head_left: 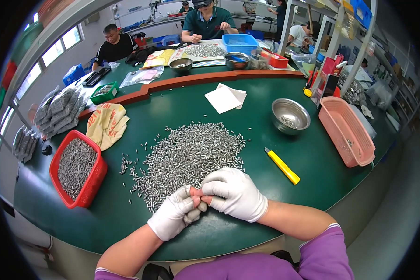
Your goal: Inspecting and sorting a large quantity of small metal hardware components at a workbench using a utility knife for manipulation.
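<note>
A broad pile of small silvery metal pins [186, 151] lies on the green table in front of me. At its near edge my left hand [175, 212] and my right hand [233, 193] meet, both in white gloves with bare fingertips. The thumbs and fingers of both hands are pinched together, fingertips touching. Whatever sits between them is too small or hidden to make out. To the left, a red plastic basket [98, 175] is filled with similar pins. On the right lies a yellow utility knife [282, 165], its tip pointing away from me.
Behind the knife stands a steel bowl [277, 123] with a few pins inside. A pink basket [345, 109] rests at the right. White paper sheets [221, 99], a beige cloth [106, 123] and stacked grey bags [56, 112] lie farther back. A red-brown ledge [182, 83] divides the tables; people sit beyond.
</note>
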{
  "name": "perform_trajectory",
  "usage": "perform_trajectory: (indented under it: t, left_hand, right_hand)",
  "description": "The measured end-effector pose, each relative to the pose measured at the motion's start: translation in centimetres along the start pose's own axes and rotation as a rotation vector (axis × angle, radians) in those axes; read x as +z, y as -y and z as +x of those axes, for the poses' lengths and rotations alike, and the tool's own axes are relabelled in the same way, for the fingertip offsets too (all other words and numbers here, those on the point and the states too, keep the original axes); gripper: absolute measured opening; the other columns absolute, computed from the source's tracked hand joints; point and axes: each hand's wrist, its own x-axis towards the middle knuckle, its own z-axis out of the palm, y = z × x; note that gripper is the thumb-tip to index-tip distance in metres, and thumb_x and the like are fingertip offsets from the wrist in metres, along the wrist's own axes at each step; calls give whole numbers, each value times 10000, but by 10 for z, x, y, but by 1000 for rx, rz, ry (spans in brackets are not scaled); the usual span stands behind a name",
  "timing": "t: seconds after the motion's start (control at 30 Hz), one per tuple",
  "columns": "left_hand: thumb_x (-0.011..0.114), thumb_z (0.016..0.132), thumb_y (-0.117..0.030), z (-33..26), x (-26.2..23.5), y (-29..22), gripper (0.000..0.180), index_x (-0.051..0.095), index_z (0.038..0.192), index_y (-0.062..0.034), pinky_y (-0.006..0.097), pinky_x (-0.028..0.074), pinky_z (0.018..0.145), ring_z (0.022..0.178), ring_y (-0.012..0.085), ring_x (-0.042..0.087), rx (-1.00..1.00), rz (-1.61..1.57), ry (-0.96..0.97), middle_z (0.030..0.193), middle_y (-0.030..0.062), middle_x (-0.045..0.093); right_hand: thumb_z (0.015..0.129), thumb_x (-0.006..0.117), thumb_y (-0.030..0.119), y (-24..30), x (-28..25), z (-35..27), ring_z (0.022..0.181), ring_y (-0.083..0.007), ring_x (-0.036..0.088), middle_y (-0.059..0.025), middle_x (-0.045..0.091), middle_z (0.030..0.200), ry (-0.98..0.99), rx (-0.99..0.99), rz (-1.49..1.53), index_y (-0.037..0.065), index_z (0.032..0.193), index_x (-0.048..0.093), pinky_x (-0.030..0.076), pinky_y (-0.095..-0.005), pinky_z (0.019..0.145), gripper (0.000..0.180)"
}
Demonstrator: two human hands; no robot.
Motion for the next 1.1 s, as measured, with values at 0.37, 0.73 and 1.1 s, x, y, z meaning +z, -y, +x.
perform_trajectory:
  t: [0.37, 0.73, 1.1]
  left_hand:
    - [634, 942, -262, 1, -4, 1, 133, 578, 969, -144, 196, 302, 531, 573, 59, 397, 20, -86, 24, 770, -22, 590]
    - [600, 961, -268, 1, -1, 1, 153, 560, 995, -124, 212, 260, 516, 530, 62, 317, 39, -41, 79, 658, -44, 433]
    - [594, 965, -265, -1, 4, -2, 159, 530, 944, -121, 222, 255, 511, 508, 65, 286, 45, -2, 37, 626, -47, 390]
  right_hand:
    - [770, 719, 181, 0, 0, 2, 788, -262, 618, -38, 642, 900, -2, -28, -22, 111, 898, 667, 506, -379, 684, 154]
    - [724, 771, 157, 0, 0, 1, 775, -239, 622, -23, 650, 895, -1, -43, -45, 128, 918, 685, 503, -349, 687, 214]
    - [706, 784, 167, 1, -2, 1, 757, -234, 623, -19, 651, 892, -8, -38, -68, 128, 892, 677, 508, -347, 657, 218]
